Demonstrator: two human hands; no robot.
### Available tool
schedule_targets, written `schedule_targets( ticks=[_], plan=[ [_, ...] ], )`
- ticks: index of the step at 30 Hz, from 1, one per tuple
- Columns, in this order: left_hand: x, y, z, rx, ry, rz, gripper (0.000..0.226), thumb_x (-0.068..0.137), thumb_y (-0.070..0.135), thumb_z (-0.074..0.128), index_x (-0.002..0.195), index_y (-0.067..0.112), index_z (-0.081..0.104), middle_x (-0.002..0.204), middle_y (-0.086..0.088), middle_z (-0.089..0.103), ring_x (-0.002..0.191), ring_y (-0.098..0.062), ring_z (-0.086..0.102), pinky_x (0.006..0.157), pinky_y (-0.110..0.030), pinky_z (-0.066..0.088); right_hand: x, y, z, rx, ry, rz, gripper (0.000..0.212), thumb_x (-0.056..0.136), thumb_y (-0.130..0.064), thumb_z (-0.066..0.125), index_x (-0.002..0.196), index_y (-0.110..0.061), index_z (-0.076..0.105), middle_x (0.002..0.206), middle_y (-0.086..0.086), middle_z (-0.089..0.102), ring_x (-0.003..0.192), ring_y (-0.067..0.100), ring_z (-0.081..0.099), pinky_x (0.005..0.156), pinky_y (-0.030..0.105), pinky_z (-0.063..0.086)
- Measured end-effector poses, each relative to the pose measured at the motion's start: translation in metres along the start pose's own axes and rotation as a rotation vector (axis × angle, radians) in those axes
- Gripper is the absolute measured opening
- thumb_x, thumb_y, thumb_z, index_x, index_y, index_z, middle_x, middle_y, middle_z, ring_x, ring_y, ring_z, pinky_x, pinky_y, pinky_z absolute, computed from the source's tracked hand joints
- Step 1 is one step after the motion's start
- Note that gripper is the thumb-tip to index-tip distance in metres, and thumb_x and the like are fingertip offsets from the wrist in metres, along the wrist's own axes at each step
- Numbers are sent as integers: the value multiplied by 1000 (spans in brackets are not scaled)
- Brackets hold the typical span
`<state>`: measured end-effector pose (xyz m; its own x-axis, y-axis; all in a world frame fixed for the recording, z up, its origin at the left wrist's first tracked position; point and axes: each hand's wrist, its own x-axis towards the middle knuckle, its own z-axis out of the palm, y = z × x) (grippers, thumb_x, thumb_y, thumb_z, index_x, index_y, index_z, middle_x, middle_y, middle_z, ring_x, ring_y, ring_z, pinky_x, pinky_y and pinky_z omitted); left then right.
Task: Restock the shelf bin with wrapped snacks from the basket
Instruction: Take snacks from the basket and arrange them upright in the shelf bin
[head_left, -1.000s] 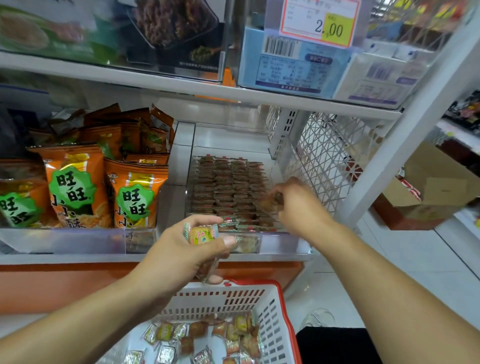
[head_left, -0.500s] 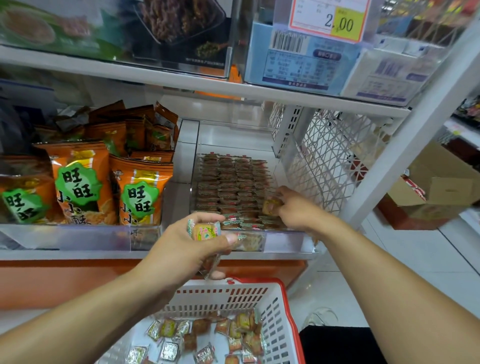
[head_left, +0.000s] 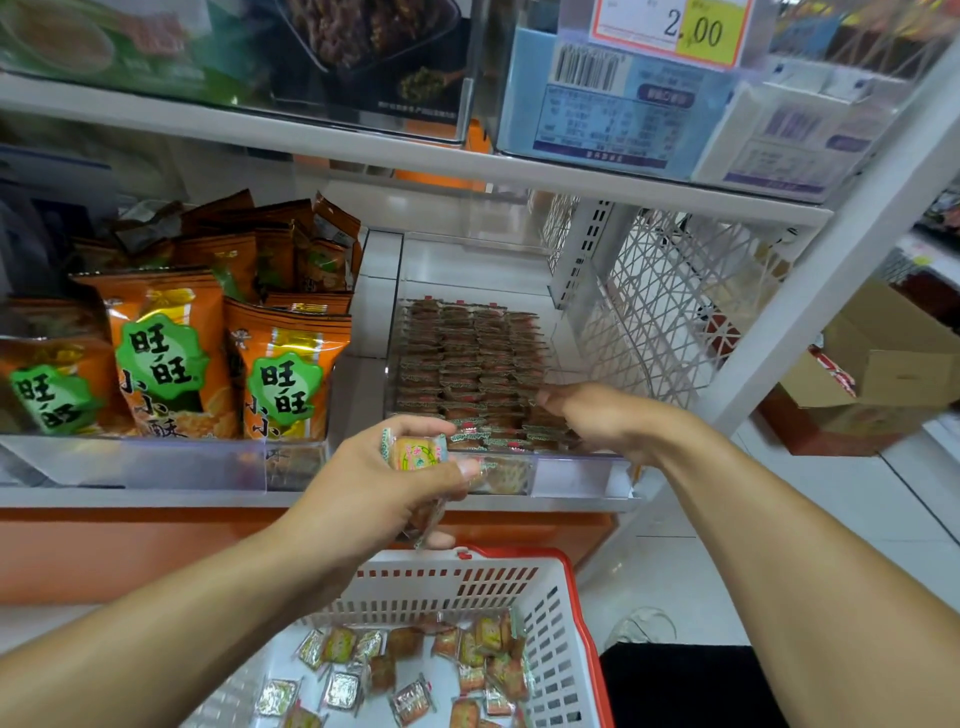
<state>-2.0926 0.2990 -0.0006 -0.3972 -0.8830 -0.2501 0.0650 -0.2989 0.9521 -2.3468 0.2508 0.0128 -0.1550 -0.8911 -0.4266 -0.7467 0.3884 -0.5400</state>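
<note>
Price tag (head_left: 670, 31) reading 2.00, left grip (head_left: 374, 483) clutching wrapped snacks (head_left: 415, 452), right grip (head_left: 597, 421) state unclear.

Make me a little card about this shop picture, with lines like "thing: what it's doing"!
left hand: holds a few wrapped snacks above the basket
right hand: reaches into the shelf bin, fingers on the front rows; whether it holds a snack cannot be seen
shelf bin: clear, with neat rows of snacks
basket: white with red rim, loose snacks lying in it
orange bags: standing left of the bin
price tag: reads 2.00
</note>
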Motion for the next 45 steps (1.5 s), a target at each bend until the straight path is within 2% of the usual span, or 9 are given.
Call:
schedule_targets(
  ticks=[9, 16, 19, 23, 28, 33, 38, 42, 45],
  plan=[
    [0, 0, -1, -12, -4, -15, 42, 59, 33, 91, 98, 37, 76, 91, -10, 79, 91, -24, 78, 63, -40, 63, 3, -5, 1, -8, 156, 113, 74, 89, -37, 75, 144, -3, 39, 136, 18, 54, 113, 33, 60, 90, 47, 58],
    [1, 2, -3, -13, -13, -44, 45, 59, 34, 92, 101, 34, 76, 94, -11, 79, 93, -25, 78, 64, -41, 63, 8, -5, 6, -176, 194, 97, 40, 103, -28, 55, 134, -2, 53, 132, 18, 60, 113, 32, 59, 91, 35, 51],
    [0, 4, -4, -15, -29, -65, 46, 59, 34, 93, 102, 34, 76, 94, -14, 79, 93, -25, 78, 65, -42, 63, 11, -4, 9, -150, 183, 91, 32, 101, -24, 59, 126, -3, 57, 116, 14, 66, 87, 22, 60, 78, 31, 51],
    [1, 4, -4, -17, 6, -63, 45, 57, 34, 92, 99, 34, 77, 95, -13, 78, 91, -25, 78, 65, -43, 63, 19, -7, 10, -50, 195, 157, 39, 92, -23, 72, 122, -8, 53, 95, 4, 59, 89, 23, 65, 87, 42, 59],
    [2, 6, -4, 2, -19, -86, 43, 58, 35, 92, 99, 34, 77, 90, -13, 79, 87, -22, 78, 67, -43, 63, 23, -4, 16, -61, 187, 143, 34, 94, -16, 61, 126, -6, 58, 83, 0, 56, 86, 23, 65, 70, 32, 54],
    [2, 16, 0, -55, -15, -136, 32, 70, 46, 86, 95, 27, 78, 91, -22, 71, 85, -30, 65, 64, -42, 62, 15, -10, 14, -254, 197, 117, 43, 93, -18, 57, 135, -9, 51, 113, 11, 65, 87, 22, 60, 78, 31, 51],
    [1, 30, 0, -306, 23, -202, 60, 87, 68, 52, 97, 17, 81, 104, -14, 78, 93, -32, 77, 58, -46, 61, -32, -39, 11, -163, 541, -356, 40, 86, -53, 61, 123, -39, 57, 106, -14, 68, 96, 9, 65, 82, 34, 55],
    [-3, 36, -4, -484, -102, -233, 71, 99, 65, 36, 116, 9, 75, 101, -18, 76, 75, -30, 74, 61, -46, 61, -82, -60, 40, -37, 119, -766, 58, 85, -63, 59, 140, -45, 51, 133, -27, 54, 128, -1, 48, 108, 28, 40],
    [-6, 37, -6, -558, -199, -292, 68, 99, 61, 36, 112, 9, 78, 97, -19, 71, 70, -27, 66, 77, -50, 59, -84, -55, 51, -121, 126, -810, 53, 90, -50, 63, 141, -37, 52, 142, -26, 48, 135, -2, 38, 115, 30, 33]
  ],
)
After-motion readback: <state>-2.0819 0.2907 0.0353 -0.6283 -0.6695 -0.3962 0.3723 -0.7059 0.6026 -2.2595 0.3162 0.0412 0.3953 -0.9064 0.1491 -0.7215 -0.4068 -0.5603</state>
